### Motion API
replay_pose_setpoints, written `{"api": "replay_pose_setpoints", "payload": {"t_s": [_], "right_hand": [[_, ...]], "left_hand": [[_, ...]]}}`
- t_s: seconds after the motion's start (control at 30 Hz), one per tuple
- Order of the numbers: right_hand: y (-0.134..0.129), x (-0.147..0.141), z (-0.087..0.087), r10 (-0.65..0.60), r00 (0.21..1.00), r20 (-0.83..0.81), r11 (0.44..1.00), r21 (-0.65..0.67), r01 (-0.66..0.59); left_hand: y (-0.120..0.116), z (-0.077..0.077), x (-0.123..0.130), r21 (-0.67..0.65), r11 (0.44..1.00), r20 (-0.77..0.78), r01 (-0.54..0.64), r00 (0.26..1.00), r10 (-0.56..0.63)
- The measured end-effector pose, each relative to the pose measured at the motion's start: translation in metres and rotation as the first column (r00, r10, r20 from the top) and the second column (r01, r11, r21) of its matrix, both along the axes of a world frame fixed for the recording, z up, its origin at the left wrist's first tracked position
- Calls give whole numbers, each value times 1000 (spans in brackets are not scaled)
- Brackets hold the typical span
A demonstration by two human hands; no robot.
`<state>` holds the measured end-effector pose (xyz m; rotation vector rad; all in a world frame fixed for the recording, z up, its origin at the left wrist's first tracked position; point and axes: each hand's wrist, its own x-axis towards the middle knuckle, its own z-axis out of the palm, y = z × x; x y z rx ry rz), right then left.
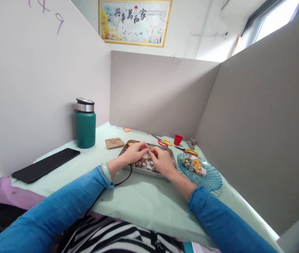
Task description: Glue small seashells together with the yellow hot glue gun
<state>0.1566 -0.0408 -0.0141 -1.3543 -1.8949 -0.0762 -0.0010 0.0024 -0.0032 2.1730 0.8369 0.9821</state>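
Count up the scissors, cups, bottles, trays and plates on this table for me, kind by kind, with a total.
Scissors: 2
Cup: 1
Bottle: 1
Tray: 1
Plate: 1
Total: 6

At the fingertips of the left hand (138,151) and right hand (163,161) my feed shows a small pale piece (146,156), too covered for me to identify. Both hands hide part of the metal tray (147,172), whose mixed contents (149,166) are too small to tell singly. The framed picture's finer script (132,28) is illegible; the top edge crops the purple numerals (43,6), the bottom edge the blue sleeves (59,200).
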Motion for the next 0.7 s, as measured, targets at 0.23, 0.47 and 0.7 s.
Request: {"api": "replay_pose_setpoints", "payload": {"t_s": [0.23,0.47,0.7], "right_hand": [[0,0,-1,-5,1000,12,1000,2,5],[-2,0,1,-11,1000,25,1000,-6,11],[-1,0,1,-26,997,69,999,-29,28]], "left_hand": [[-2,0,0,4,1000,-9,0,1000,0],[-1,0,0,5,1000,-24,-8,1000,8],[-1,-1,-1,20,1000,-59,-6,998,7]]}}
